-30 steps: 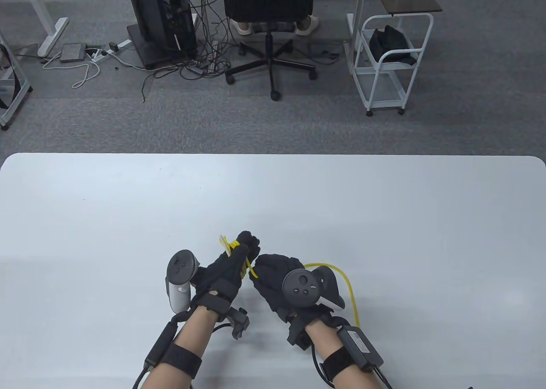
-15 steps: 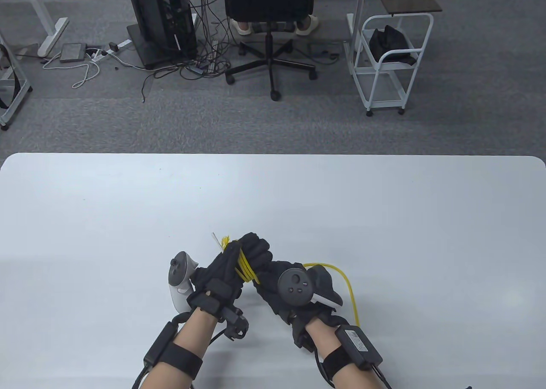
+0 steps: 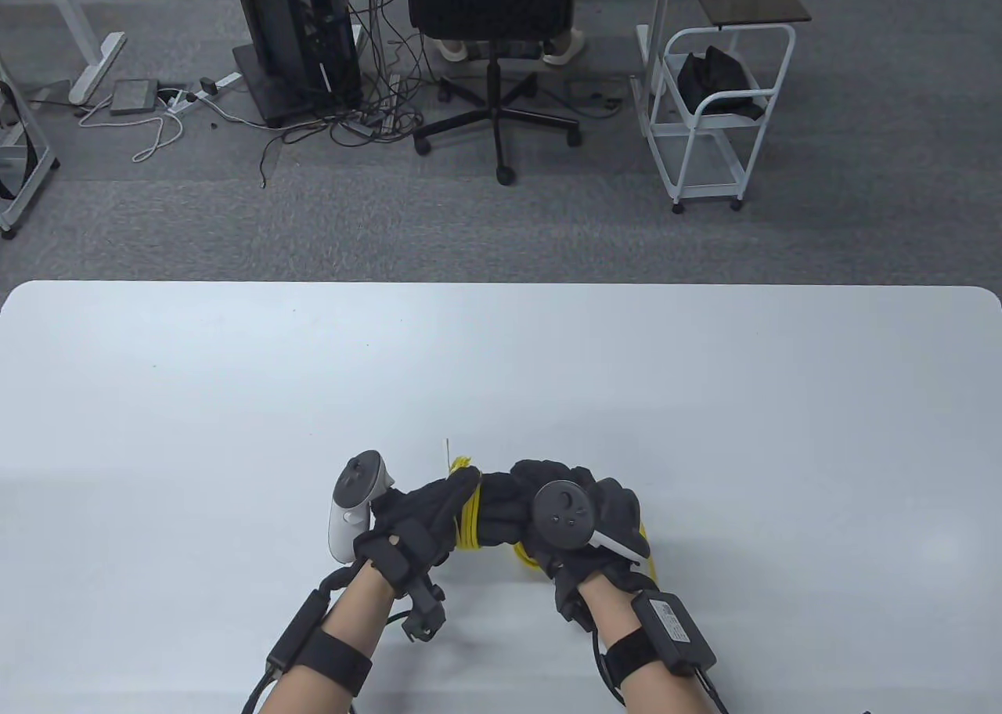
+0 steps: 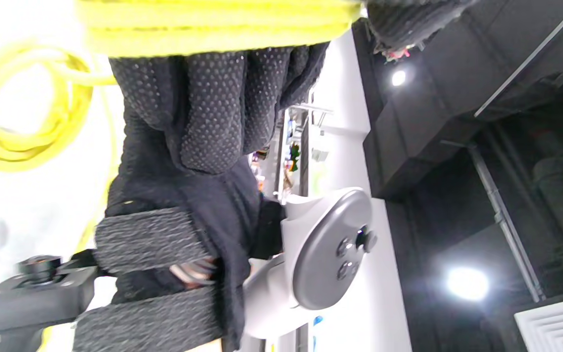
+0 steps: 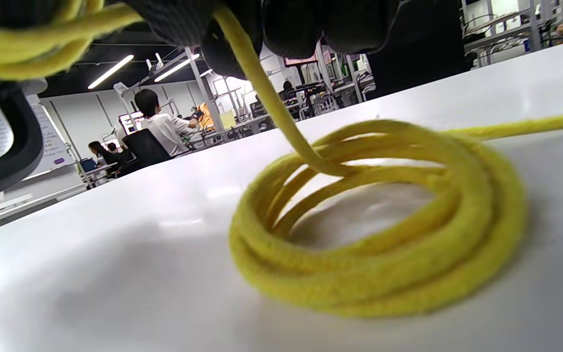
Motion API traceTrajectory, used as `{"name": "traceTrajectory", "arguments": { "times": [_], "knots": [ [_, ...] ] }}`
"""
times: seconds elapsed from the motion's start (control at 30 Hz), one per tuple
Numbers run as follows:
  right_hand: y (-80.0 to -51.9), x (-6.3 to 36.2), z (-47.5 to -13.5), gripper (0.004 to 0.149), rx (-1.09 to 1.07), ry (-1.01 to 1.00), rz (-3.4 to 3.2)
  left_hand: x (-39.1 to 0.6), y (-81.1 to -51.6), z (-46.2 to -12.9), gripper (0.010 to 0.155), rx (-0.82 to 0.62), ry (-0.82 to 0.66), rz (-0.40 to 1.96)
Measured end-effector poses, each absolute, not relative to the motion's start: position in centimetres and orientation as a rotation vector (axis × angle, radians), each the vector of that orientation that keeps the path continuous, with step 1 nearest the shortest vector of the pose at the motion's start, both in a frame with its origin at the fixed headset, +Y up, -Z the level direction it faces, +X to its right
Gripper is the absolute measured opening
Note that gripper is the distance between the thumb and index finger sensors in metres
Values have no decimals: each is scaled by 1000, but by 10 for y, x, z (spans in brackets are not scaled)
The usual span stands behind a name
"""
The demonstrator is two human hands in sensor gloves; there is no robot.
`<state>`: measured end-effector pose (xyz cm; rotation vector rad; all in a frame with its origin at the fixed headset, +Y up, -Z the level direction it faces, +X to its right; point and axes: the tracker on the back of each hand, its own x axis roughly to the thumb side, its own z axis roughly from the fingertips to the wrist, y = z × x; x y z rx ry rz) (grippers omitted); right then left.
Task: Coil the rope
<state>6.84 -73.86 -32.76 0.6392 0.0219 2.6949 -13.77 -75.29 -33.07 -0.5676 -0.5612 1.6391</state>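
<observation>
Left hand (image 3: 427, 514) now lower, rope (image 3: 468, 518) wound round closed fingers, right hand (image 3: 583, 510) alongside (grip hidden)

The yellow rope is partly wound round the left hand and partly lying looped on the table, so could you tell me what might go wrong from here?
The loose loops of rope on the table could drag and tangle as the right hand pulls its strand up. The turns round the left hand sit close together and might slip off the fingers.

An office or lab: grey carpet, a black swivel chair (image 3: 495, 64), tangled cables (image 3: 368, 111), a computer tower (image 3: 296, 33) and a white trolley (image 3: 716, 111) beyond the white table (image 3: 501, 369).
</observation>
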Motion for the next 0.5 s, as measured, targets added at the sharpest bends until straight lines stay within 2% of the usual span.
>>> {"name": "traceTrajectory", "arguments": {
  "times": [0.5],
  "knots": [
    [-732,75,-329,43,601,-78,2719,-136,-757,-333,62,-712,-589,1377]
  ]
}}
